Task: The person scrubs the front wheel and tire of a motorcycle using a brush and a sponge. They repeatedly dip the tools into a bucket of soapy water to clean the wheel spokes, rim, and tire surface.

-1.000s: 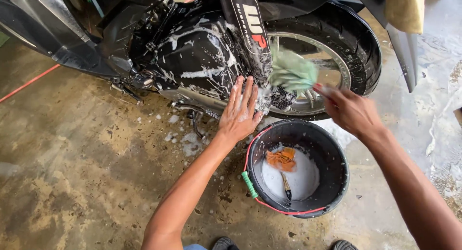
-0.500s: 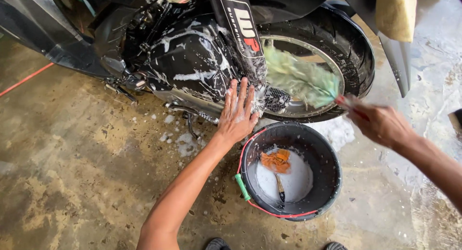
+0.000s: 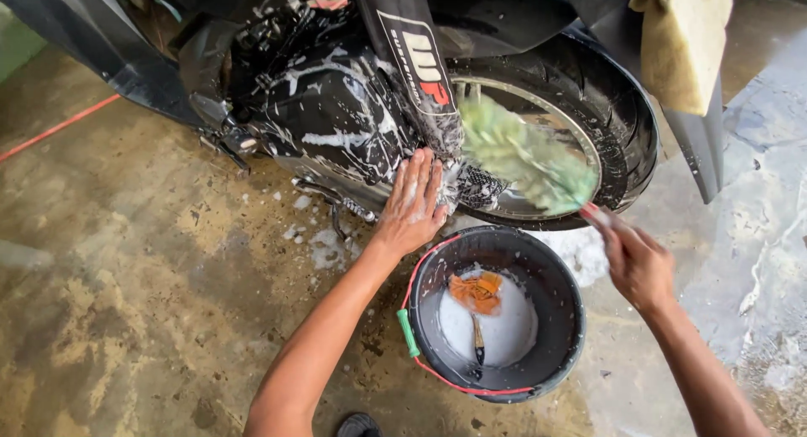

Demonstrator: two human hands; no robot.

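Observation:
A black motorcycle (image 3: 336,109), streaked with white soap foam, stands at the top of the head view. My left hand (image 3: 414,203) lies flat with fingers spread against the soapy engine casing beside the rear wheel (image 3: 618,130). My right hand (image 3: 635,259) grips one end of a green cloth (image 3: 525,155), which is blurred and stretched across the wheel's spokes. Below both hands sits a black bucket (image 3: 561,353) with a red wire handle, holding foamy water, an orange cloth (image 3: 476,292) and a brush.
A wet, stained concrete floor (image 3: 134,302) surrounds the bike, with foam clumps (image 3: 324,248) under the engine. A yellowish cloth (image 3: 685,38) hangs over the tail at the upper right. A red hose (image 3: 50,130) runs along the floor at the left.
My right hand has drawn back to the right and down, pulling the green cloth out long across the wheel. My left hand has stayed on the soapy casing.

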